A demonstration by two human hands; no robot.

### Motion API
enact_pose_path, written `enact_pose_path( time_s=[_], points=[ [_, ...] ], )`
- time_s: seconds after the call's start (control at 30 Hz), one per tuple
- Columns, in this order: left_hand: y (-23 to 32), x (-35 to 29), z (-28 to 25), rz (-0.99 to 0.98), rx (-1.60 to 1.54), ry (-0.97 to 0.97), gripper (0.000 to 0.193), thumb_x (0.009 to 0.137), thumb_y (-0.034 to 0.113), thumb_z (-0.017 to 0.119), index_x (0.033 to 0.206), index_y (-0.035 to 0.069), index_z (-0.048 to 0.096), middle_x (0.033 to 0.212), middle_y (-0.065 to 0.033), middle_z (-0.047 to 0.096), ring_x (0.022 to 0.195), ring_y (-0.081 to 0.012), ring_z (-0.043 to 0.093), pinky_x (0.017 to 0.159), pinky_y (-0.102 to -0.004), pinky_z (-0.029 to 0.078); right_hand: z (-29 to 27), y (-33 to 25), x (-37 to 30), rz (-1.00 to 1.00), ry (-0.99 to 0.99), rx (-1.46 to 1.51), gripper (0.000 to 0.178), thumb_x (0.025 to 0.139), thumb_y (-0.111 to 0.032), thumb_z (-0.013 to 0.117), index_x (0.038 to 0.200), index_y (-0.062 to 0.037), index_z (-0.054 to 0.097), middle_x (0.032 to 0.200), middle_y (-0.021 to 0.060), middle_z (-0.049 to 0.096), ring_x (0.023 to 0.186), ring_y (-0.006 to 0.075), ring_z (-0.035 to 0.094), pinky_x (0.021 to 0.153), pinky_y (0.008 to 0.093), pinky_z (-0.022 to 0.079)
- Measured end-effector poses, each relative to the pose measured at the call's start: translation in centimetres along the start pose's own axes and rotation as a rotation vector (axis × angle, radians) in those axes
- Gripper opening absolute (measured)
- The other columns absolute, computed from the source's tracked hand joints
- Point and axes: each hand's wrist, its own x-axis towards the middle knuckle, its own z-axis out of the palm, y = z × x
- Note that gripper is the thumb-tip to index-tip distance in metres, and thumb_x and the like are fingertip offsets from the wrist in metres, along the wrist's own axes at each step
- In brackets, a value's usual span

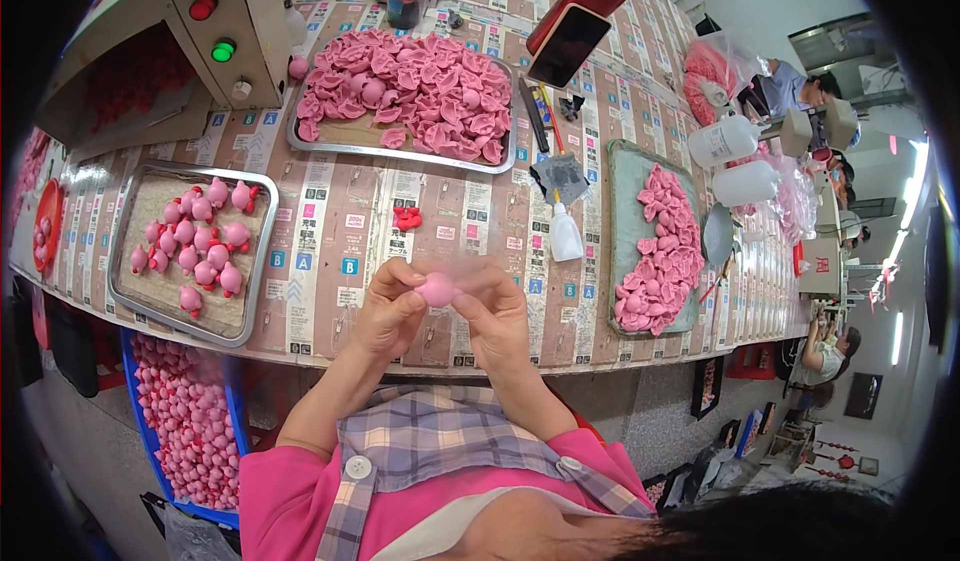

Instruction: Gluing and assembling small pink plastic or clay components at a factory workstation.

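Note:
Between both hands, just over the table's front edge, is a pink round toy piece, smooth and ball-like. My left hand pinches it from the left with thumb and fingertips. From the other side my right hand grips it too, its fingers slightly blurred. Beyond the hands, small red toy parts lie on the table. A metal tray on the left carries several pink balls with red bits attached. A white squeeze bottle with a thin nozzle stands to the right.
Pink cupped pieces fill a far metal tray; more lie in a greenish tray at right. A machine with buttons stands far left. A phone leans on a red stand. A blue crate of finished-looking pieces is below.

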Motion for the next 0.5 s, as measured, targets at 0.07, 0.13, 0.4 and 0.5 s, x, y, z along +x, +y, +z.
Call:
enact_pose_path(
  time_s=[0.07, 0.13, 0.4, 0.5],
  points=[
    [-0.17, -0.04, -0.01, -0.003, -0.033, 0.0, 0.016, 0.071, 0.011, 0.063, 0.082, 0.014, 0.052, 0.1, -0.0098, 0.056, 0.104, -0.0196, 0.045, 0.091, -0.0354, 0.032, -0.1, 0.12, -0.09, -0.005, 0.002, 0.008, 0.012, 0.071, 0.001, 0.061, 0.08, -0.0057, 0.056, 0.092, 0.0037, 0.045, 0.085, 0.0101, 0.044, 0.072, 0.0211, 0.037],
    [-0.15, -0.1, 0.05, -0.002, -0.037, 0.001, 0.016, 0.071, 0.011, 0.063, 0.082, 0.014, 0.052, 0.099, -0.0096, 0.056, 0.104, -0.0196, 0.045, 0.091, -0.0354, 0.032, -0.01, 0.1, -0.08, -0.01, -0.004, 0.013, 0.012, 0.071, 0.002, 0.06, 0.08, -0.0056, 0.056, 0.092, 0.0035, 0.045, 0.085, 0.0099, 0.044, 0.072, 0.0211, 0.037],
    [-0.23, -0.25, 0.06, -0.008, -0.003, 0.035, 0.014, 0.071, 0.01, 0.063, 0.079, 0.013, 0.053, 0.099, -0.0089, 0.056, 0.104, -0.0199, 0.044, 0.092, -0.0369, 0.029, -0.21, 0.24, -0.25, 0.014, 0.003, 0.073, 0.012, 0.071, 0.002, 0.059, 0.081, -0.0055, 0.056, 0.091, 0.0031, 0.045, 0.086, 0.0098, 0.045, 0.074, 0.0222, 0.037],
    [-0.29, -0.22, -0.03, -0.025, 0.002, 0.031, 0.014, 0.071, 0.01, 0.063, 0.08, 0.013, 0.052, 0.099, -0.0086, 0.056, 0.105, -0.02, 0.042, 0.092, -0.0376, 0.028, -0.26, 0.23, -0.3, 0.017, 0.006, 0.088, 0.012, 0.072, 0.002, 0.059, 0.081, -0.0056, 0.056, 0.093, 0.003, 0.045, 0.088, 0.0104, 0.045, 0.076, 0.0229, 0.037]
  ],
)
